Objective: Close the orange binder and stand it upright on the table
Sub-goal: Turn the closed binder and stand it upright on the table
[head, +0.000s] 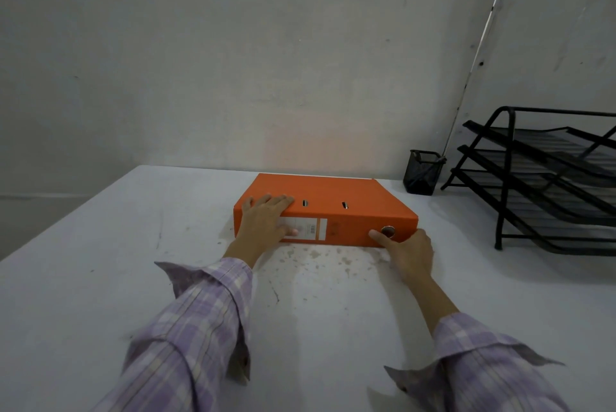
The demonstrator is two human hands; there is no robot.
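The orange binder (333,191) lies flat and closed on the white table (100,278), near the wall, with its spine facing me. My left hand (265,220) grips the spine's left end, fingers laid over the top cover and thumb on the white spine label. My right hand (408,250) holds the spine's right end, its thumb beside the round metal finger hole and its fingers curled around the corner.
A black mesh pen cup (420,172) stands at the back right by the wall. A black tiered wire paper tray (546,178) fills the right side of the table. Stains mark the tabletop in front of the binder.
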